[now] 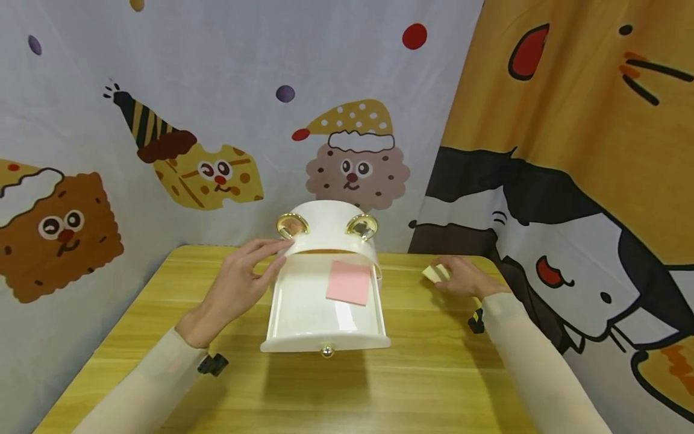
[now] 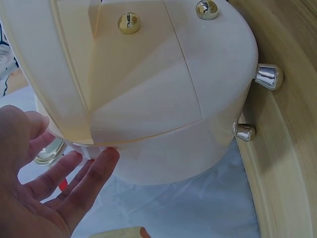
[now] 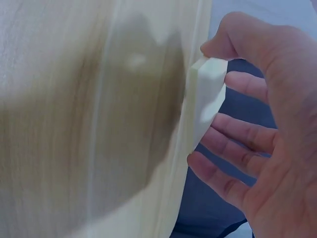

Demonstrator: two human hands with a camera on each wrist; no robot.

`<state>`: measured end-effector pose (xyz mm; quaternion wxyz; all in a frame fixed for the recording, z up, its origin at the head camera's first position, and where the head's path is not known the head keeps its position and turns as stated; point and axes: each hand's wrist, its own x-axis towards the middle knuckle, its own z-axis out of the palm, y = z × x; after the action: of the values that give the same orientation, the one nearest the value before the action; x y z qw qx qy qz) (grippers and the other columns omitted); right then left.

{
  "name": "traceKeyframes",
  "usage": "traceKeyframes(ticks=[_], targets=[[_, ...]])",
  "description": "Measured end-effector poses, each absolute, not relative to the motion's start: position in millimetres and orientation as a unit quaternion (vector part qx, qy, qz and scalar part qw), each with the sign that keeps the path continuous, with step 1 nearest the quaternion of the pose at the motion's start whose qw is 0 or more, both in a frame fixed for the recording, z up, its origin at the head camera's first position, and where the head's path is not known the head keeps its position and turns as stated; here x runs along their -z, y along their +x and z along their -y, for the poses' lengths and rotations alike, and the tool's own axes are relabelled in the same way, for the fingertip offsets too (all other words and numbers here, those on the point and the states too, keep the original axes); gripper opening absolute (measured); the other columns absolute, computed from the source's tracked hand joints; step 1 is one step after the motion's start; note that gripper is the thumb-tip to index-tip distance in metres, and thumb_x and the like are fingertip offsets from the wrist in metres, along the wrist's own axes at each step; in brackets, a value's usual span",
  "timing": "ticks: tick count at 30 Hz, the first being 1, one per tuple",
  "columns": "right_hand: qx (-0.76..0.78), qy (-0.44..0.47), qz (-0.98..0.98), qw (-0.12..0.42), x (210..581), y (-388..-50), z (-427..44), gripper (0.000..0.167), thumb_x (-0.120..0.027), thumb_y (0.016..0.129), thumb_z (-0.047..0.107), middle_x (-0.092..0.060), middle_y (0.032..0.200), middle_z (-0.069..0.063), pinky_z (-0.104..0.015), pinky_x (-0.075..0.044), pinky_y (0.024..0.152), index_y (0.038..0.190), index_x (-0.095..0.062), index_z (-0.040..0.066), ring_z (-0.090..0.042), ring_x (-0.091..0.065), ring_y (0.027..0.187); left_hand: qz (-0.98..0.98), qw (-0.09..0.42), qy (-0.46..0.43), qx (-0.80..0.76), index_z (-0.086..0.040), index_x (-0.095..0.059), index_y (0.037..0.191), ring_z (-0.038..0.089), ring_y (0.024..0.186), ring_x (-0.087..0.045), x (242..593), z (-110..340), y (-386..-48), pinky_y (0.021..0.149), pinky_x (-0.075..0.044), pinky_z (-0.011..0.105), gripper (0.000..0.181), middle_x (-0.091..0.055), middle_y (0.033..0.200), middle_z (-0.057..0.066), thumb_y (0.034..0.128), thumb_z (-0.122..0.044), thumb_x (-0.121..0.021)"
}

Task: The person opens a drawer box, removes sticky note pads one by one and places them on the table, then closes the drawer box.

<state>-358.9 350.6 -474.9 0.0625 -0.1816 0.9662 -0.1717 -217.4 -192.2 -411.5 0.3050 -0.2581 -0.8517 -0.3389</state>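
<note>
A white round-topped storage box (image 1: 331, 226) with gold ring-like ears stands in the middle of the table, its drawer (image 1: 303, 304) pulled out towards me. On the right part of the drawer's floor lies a pink sticky note pad (image 1: 349, 283). My left hand (image 1: 235, 286) touches the box's left side near the drawer opening; the left wrist view shows its fingers (image 2: 89, 186) loosely extended against the white shell. Over at the table's right far corner, my right hand (image 1: 465, 277) pinches a pale yellow sticky note pad (image 3: 210, 91) by its edges between thumb and fingers.
The wooden table (image 1: 439, 361) has its far edge close to a cartoon-printed curtain (image 1: 233, 72). A small gold knob (image 1: 327, 351) sits on the drawer's front. Metallic feet (image 2: 269, 77) show under the box in the left wrist view.
</note>
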Motion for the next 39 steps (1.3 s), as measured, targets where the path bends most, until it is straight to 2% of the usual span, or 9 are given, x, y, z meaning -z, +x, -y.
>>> traceKeyframes(ticks=[7, 12, 16, 25, 32, 39], targets=[[0.167, -0.166, -0.969, 0.081, 482.7, -364.1, -352.5, 0.064, -0.085, 0.106, 0.023, -0.077, 0.133, -0.022, -0.053, -0.059, 0.094, 0.163, -0.063, 0.005, -0.030, -0.068, 0.101, 0.855, 0.302, -0.254, 0.335, -0.016, -0.081, 0.149, 0.034, 0.108, -0.085, 412.8, 192.5, -218.0, 0.065, -0.069, 0.028, 0.038, -0.082, 0.135, 0.016, 0.1120, -0.007, -0.079], [0.164, -0.163, -0.969, 0.085, 487.9, -369.1, -353.9, 0.066, -0.085, 0.105, 0.025, -0.077, 0.132, -0.020, -0.050, -0.058, 0.092, 0.164, -0.063, 0.006, -0.027, -0.066, 0.098, 0.855, 0.303, -0.255, 0.335, -0.015, -0.081, 0.149, 0.033, 0.107, -0.086, 413.5, 192.8, -218.8, 0.066, -0.067, 0.022, 0.038, -0.082, 0.135, 0.016, 0.1116, -0.008, -0.079], [0.160, -0.163, -0.970, 0.083, 492.0, -370.5, -354.1, 0.065, -0.085, 0.105, 0.026, -0.076, 0.139, -0.023, -0.054, -0.059, 0.094, 0.163, -0.064, 0.007, -0.028, -0.066, 0.101, 0.855, 0.303, -0.255, 0.335, -0.016, -0.081, 0.149, 0.032, 0.109, -0.085, 414.8, 193.1, -219.5, 0.066, -0.066, 0.019, 0.039, -0.082, 0.135, 0.015, 0.1116, -0.008, -0.080], [0.155, -0.148, -0.973, 0.090, 493.3, -371.3, -352.5, 0.062, -0.085, 0.105, 0.026, -0.076, 0.138, -0.023, -0.053, -0.057, 0.093, 0.161, -0.066, 0.008, -0.029, -0.065, 0.100, 0.854, 0.307, -0.255, 0.333, -0.016, -0.081, 0.150, 0.034, 0.108, -0.086, 413.8, 192.9, -219.4, 0.066, -0.069, 0.027, 0.039, -0.082, 0.134, 0.016, 0.1114, -0.007, -0.080], [0.142, -0.148, -0.974, 0.093, 495.0, -369.7, -351.2, 0.062, -0.085, 0.106, 0.028, -0.071, 0.154, -0.029, -0.063, -0.060, 0.105, 0.162, -0.065, 0.006, -0.035, -0.071, 0.115, 0.853, 0.300, -0.257, 0.341, -0.015, -0.081, 0.150, 0.036, 0.111, -0.085, 413.3, 192.3, -218.7, 0.067, -0.070, 0.031, 0.039, -0.082, 0.135, 0.017, 0.1115, -0.006, -0.079], [0.140, -0.137, -0.976, 0.095, 496.9, -369.5, -351.0, 0.063, -0.085, 0.106, 0.028, -0.072, 0.152, -0.029, -0.060, -0.059, 0.102, 0.161, -0.065, 0.006, -0.035, -0.070, 0.113, 0.856, 0.295, -0.254, 0.341, -0.016, -0.080, 0.151, 0.036, 0.112, -0.085, 414.3, 192.8, -219.0, 0.067, -0.070, 0.030, 0.040, -0.081, 0.136, 0.016, 0.1120, -0.007, -0.079]])
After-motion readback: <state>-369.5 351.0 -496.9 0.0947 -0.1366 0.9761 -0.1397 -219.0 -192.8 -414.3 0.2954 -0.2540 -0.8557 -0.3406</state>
